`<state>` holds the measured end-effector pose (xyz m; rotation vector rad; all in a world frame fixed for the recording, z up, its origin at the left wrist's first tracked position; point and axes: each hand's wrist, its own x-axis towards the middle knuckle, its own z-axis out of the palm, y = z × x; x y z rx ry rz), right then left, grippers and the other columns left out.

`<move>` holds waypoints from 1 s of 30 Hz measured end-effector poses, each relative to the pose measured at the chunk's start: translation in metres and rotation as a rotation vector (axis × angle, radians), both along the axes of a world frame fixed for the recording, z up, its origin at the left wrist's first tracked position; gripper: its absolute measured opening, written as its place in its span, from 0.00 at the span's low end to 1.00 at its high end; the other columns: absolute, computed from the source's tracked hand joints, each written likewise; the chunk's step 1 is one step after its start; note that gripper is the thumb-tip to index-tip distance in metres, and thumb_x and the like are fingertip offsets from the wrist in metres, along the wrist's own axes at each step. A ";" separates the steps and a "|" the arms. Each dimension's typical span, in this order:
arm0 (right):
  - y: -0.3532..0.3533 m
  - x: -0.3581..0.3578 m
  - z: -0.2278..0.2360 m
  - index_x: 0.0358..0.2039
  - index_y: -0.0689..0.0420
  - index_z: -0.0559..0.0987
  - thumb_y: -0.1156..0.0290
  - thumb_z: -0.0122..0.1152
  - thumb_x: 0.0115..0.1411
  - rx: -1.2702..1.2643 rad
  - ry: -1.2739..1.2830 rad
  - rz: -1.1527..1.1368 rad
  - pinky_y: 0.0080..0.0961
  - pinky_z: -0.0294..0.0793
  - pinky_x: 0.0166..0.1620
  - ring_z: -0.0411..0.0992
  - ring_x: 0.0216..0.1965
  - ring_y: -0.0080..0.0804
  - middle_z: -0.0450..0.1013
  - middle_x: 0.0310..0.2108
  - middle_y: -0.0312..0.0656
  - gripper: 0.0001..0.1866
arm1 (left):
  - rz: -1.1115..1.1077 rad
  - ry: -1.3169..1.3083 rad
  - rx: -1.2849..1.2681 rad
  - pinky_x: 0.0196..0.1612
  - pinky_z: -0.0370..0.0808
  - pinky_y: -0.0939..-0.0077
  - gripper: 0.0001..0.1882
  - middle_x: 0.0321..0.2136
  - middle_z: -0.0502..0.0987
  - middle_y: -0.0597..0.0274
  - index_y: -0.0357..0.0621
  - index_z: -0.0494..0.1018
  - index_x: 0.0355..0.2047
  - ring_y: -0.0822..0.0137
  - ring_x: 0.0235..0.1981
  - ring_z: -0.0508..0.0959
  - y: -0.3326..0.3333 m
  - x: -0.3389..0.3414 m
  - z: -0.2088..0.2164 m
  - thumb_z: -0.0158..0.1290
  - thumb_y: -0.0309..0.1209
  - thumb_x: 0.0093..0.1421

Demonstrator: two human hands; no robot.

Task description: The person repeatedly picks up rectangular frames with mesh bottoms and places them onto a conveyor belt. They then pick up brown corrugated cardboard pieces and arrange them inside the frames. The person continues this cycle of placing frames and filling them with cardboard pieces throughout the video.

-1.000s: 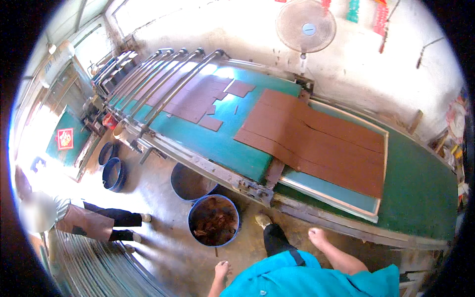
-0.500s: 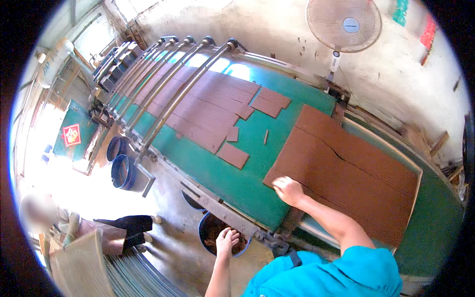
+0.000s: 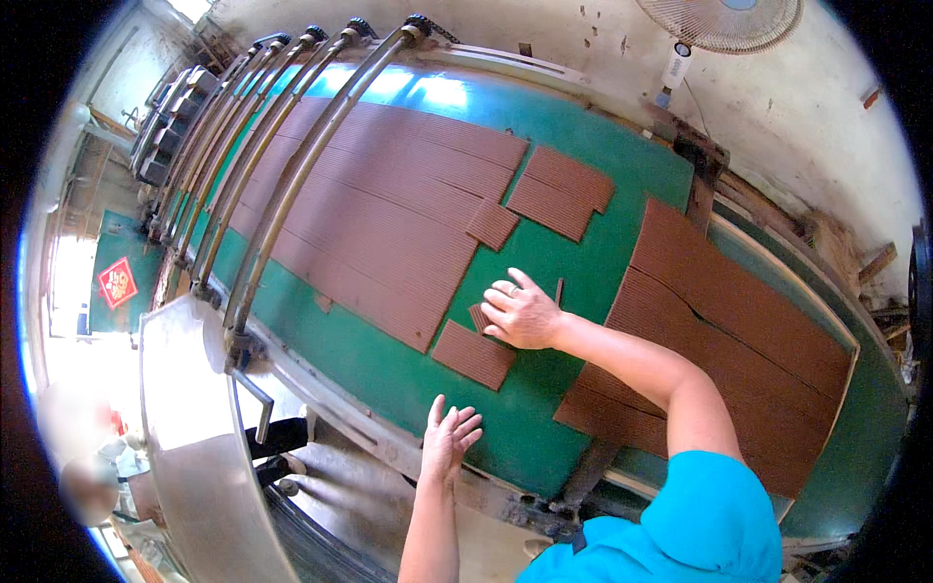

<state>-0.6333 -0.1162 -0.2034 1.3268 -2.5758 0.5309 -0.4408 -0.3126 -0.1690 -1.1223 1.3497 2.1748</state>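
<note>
My right hand [image 3: 522,313] reaches over the green belt [image 3: 607,255], palm down, its fingers curled on a small ribbed brown piece [image 3: 478,319]. That piece is partly covered by the fingers and looks slightly tilted. A larger loose piece [image 3: 473,355] lies just nearer, and a thin brown strip [image 3: 560,291] stands beyond the wrist. My left hand [image 3: 451,442] hovers at the belt's near edge, fingers apart, holding nothing. Wide ribbed brown sheets [image 3: 374,214] lie on the belt to the left. To the right, a big brown sheet [image 3: 719,340] with a long crack slopes across the belt's end.
Metal rollers or bars [image 3: 321,160] cross the belt at left. More brown pieces [image 3: 559,189] lie on its far side. A standing fan [image 3: 724,19] is by the wall. At lower left, another person, partly hidden, is behind a large pale sheet [image 3: 209,437].
My right hand has moved left from the big sheet's edge to the small piece. My left hand has risen from above the blue bin to the belt's edge and spread its fingers. The view has shifted.
</note>
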 end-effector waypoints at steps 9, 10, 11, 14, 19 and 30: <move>0.009 -0.104 -0.012 0.49 0.59 0.68 0.53 0.50 0.56 0.089 0.089 -0.227 0.50 0.56 0.55 0.56 0.58 0.43 0.60 0.54 0.47 0.26 | -0.011 -0.118 0.125 0.49 0.67 0.49 0.39 0.54 0.58 0.37 0.67 0.36 0.63 0.45 0.52 0.66 0.031 -0.007 -0.012 0.48 0.34 0.60; 0.026 -0.095 -0.013 0.49 0.58 0.68 0.51 0.50 0.56 0.077 0.129 -0.187 0.50 0.56 0.55 0.57 0.56 0.41 0.62 0.50 0.45 0.27 | -0.029 -0.134 0.115 0.49 0.67 0.49 0.39 0.54 0.58 0.38 0.67 0.36 0.63 0.45 0.52 0.66 0.035 -0.008 -0.012 0.48 0.34 0.60; 0.045 -0.081 -0.013 0.47 0.57 0.69 0.50 0.51 0.55 0.065 0.114 -0.184 0.49 0.56 0.55 0.59 0.54 0.40 0.63 0.47 0.44 0.26 | -0.036 -0.150 0.098 0.49 0.67 0.49 0.39 0.54 0.58 0.38 0.68 0.36 0.63 0.46 0.51 0.67 0.039 -0.008 -0.012 0.48 0.34 0.60; 0.102 -0.048 -0.010 0.41 0.54 0.73 0.49 0.54 0.53 -0.009 0.113 -0.156 0.48 0.57 0.54 0.64 0.47 0.37 0.66 0.38 0.40 0.23 | -0.103 -0.162 0.085 0.48 0.67 0.49 0.40 0.51 0.63 0.41 0.69 0.34 0.63 0.48 0.49 0.68 0.047 -0.010 -0.012 0.49 0.34 0.59; 0.162 -0.130 -0.008 0.52 0.50 0.69 0.47 0.47 0.57 -0.085 -0.077 -0.686 0.47 0.58 0.54 0.61 0.54 0.44 0.65 0.53 0.43 0.27 | -0.242 -0.152 0.192 0.47 0.68 0.49 0.42 0.49 0.66 0.42 0.72 0.29 0.63 0.48 0.48 0.70 0.063 -0.009 -0.011 0.48 0.39 0.60; 0.070 0.147 -0.023 0.39 0.47 0.72 0.50 0.52 0.52 -0.130 -0.221 -0.660 0.39 0.60 0.33 0.65 0.30 0.37 0.68 0.28 0.39 0.18 | -0.476 -0.260 0.395 0.50 0.66 0.50 0.35 0.55 0.60 0.43 0.65 0.33 0.64 0.50 0.53 0.66 0.110 -0.022 -0.026 0.28 0.60 0.61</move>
